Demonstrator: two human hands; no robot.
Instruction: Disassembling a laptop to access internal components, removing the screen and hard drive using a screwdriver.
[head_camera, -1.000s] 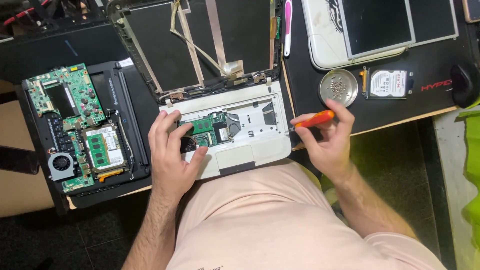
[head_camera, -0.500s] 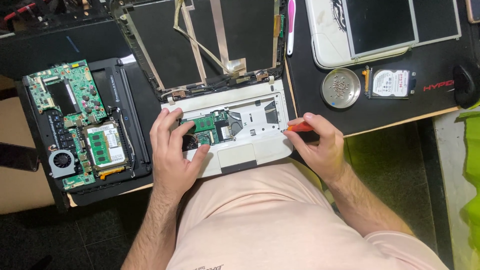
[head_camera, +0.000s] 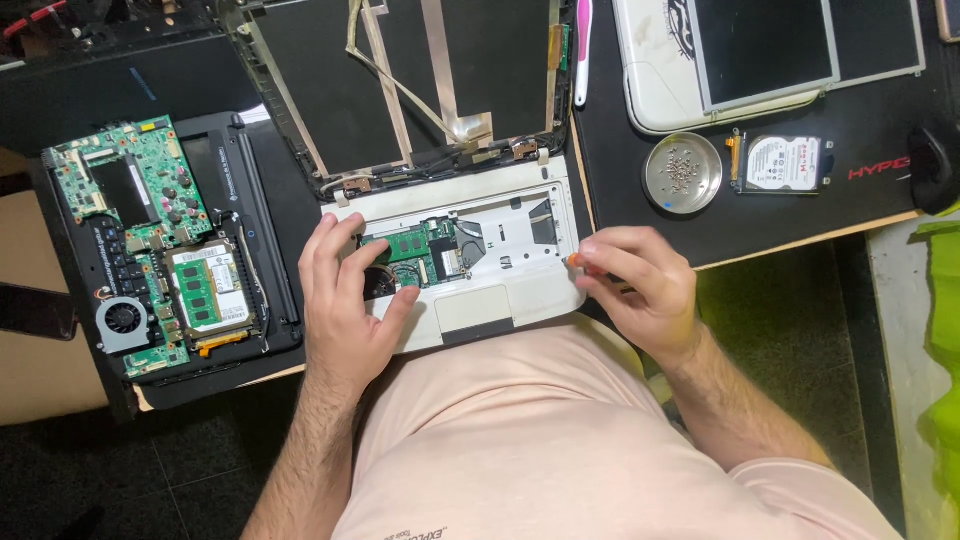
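A small white laptop (head_camera: 510, 290) lies opened up at the desk's front edge, its green circuit board (head_camera: 410, 255) exposed and its bare black lid (head_camera: 420, 90) tipped back. My left hand (head_camera: 345, 300) rests flat on the laptop's left side, fingers spread over the board. My right hand (head_camera: 640, 280) is closed around an orange-handled screwdriver (head_camera: 575, 262), mostly hidden in the fist, its tip at the laptop's right edge.
A black laptop base with a green motherboard (head_camera: 150, 230) and fan (head_camera: 125, 322) sits at the left. A round metal dish of screws (head_camera: 683, 172), a hard drive (head_camera: 782, 163), a white laptop lid (head_camera: 740, 55) and a pink tool (head_camera: 583, 50) lie at the right.
My right hand has lowered and drawn in to the laptop's right edge, and the screwdriver is now mostly hidden in the fist. The left hand has stayed in place.
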